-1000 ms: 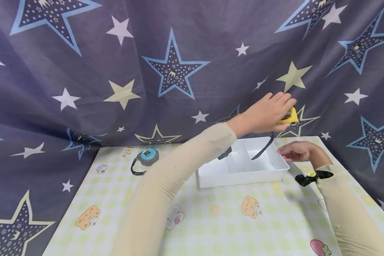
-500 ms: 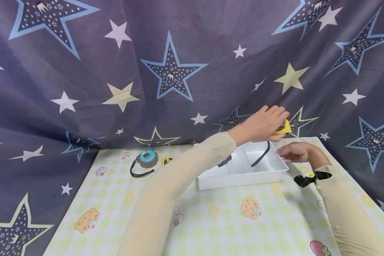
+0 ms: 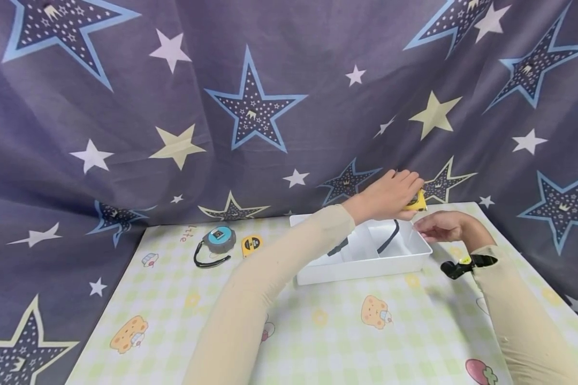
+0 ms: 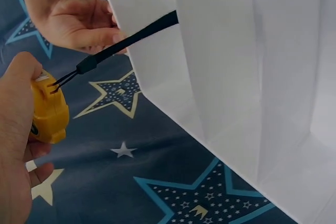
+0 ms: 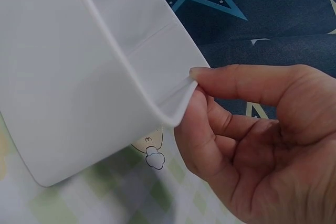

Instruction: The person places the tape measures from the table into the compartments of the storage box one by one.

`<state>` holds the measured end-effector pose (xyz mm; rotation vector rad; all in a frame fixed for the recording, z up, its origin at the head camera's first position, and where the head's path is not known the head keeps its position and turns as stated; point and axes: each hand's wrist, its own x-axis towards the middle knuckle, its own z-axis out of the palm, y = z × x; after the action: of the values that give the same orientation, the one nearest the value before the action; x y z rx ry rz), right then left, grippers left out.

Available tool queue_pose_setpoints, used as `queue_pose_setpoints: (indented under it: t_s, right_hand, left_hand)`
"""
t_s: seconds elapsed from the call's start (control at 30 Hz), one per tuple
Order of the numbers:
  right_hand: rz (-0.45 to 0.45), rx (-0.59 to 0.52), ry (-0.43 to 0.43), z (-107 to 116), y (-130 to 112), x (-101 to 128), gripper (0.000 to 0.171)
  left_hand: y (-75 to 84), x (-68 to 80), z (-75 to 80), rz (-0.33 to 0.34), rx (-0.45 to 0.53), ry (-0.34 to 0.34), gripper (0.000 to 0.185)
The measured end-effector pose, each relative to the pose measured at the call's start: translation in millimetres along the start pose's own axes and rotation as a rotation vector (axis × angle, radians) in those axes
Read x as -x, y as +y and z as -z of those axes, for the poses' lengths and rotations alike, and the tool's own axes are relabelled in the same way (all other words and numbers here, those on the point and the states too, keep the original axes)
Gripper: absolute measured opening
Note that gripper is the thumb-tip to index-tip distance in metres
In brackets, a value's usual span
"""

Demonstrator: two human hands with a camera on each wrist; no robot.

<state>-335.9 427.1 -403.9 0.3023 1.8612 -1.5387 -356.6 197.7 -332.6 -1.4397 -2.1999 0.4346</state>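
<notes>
A yellow tape measure is gripped in the left hand above the white tray, its black strap dangling inside. The tray's corner is pinched by the right hand. Placing appears underway; lowering and release are judged next.

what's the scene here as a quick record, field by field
left hand: left hand grips the yellow tape measure above the far right corner of the white tray
strap: black strap hangs from the yellow tape measure into the tray
right hand: right hand pinches the tray's right rim between thumb and fingers
tray: divided into compartments, sits on the checked tablecloth
other items: blue and grey tape measure and small yellow tape measure lie left of the tray
backdrop: star cloth
</notes>
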Motion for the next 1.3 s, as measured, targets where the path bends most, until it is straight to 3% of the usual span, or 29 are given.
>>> queue_pose_setpoints:
  t_s: [0.2,0.4,0.8,1.03,1.3]
  right_hand:
    - [0.006,0.002,-0.002,2,1,-2,0.028]
    - [0.007,0.006,-0.017,2,0,-1,0.027]
    - [0.016,-0.001,-0.054,4,1,-1,0.029]
    - [0.001,-0.011,-0.026,3,2,-2,0.031]
    - [0.001,-0.007,-0.017,3,0,-1,0.029]
  left_hand:
    - [2.0,-0.7,-6.1,0.002,0.054,-0.086,0.072]
    - [5.3,-2.5,-9.4,-0.009,0.108,-0.127,0.067]
    - [12.2,1.4,-17.9,-0.014,0.110,-0.185,0.065]
    - [17.7,-2.9,-27.5,-0.008,0.145,-0.275,0.072]
    - [22.9,-3.7,-32.3,-0.018,0.164,-0.296,0.070]
